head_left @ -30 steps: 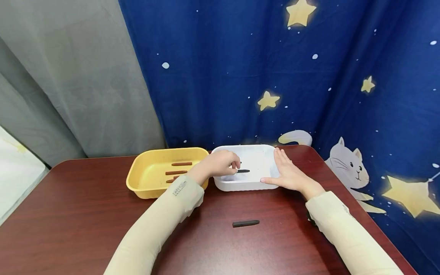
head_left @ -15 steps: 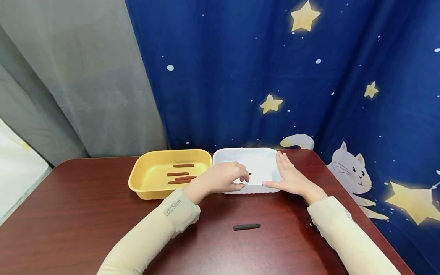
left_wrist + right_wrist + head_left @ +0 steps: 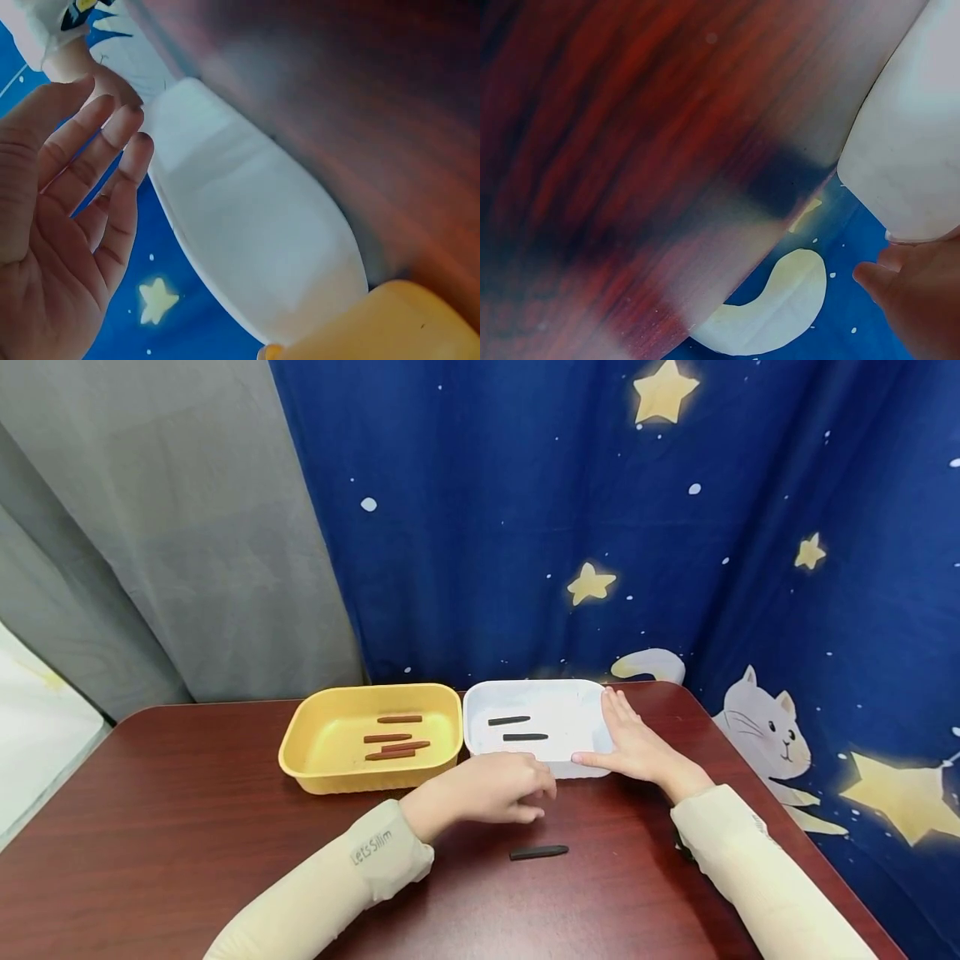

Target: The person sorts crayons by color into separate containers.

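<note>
My left hand [image 3: 491,787] hovers in front of the white tray, fingers loosely bent and holding nothing; the left wrist view shows its bare palm. Just nearer than it, a black crayon [image 3: 538,852] lies on the table. Two more, an upper black crayon [image 3: 509,721] and a lower black crayon [image 3: 525,737], lie inside the white tray [image 3: 581,689]. My right hand [image 3: 637,745] rests on that tray's right end, fingers straight and thumb spread along the front rim. The yellow tray [image 3: 300,752] at left holds several reddish-brown crayons [image 3: 400,719].
The trays stand side by side near the back edge of the dark red-brown table [image 3: 187,827]. A blue star-patterned curtain [image 3: 480,527] and a grey curtain [image 3: 210,527] hang behind. A white surface [image 3: 37,735] stands at the far left.
My left hand has let go of a black crayon in the white tray, then drawn back over the front rim toward the crayon on the table. My right hand stays on the tray.
</note>
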`<action>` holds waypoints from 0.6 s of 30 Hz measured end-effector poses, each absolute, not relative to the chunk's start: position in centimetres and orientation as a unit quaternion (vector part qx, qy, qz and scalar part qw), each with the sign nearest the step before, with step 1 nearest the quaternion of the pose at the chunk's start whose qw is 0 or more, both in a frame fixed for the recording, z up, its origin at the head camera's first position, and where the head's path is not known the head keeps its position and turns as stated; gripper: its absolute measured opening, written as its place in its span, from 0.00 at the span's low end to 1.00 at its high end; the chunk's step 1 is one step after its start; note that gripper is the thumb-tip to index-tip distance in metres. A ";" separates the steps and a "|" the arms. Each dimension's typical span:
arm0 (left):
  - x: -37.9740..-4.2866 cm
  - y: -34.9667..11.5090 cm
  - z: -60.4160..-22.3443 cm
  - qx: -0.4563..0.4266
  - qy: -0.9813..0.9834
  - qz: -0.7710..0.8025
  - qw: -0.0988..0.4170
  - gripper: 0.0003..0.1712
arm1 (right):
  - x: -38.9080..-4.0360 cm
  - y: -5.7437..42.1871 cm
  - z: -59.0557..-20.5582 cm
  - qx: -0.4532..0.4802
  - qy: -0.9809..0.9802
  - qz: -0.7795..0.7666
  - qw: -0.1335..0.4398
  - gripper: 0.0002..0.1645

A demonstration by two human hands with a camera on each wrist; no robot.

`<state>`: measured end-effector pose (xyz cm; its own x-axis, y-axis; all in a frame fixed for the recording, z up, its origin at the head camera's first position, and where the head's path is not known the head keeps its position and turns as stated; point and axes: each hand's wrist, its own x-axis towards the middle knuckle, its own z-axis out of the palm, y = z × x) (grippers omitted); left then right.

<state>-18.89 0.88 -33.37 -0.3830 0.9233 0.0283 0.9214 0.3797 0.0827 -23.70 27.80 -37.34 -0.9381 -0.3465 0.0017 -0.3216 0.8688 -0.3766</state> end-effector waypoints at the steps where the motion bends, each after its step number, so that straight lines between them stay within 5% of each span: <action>1: -18.8 0.9 -33.5 0.557 0.830 0.039 0.016 0.13 | -23.7 27.8 -37.3 -0.173 0.966 -0.189 0.033 0.74; 18: -18.0 1.4 -35.7 0.539 0.833 0.038 0.115 0.10 | -23.9 27.8 -37.5 -0.172 0.967 -0.185 0.033 0.75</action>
<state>-18.01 1.37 -35.68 -0.3920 0.9076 -0.1506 0.8902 0.4155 0.1868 -23.87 27.79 -37.46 -0.9389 -0.3443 -0.0003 -0.3199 0.8725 -0.3695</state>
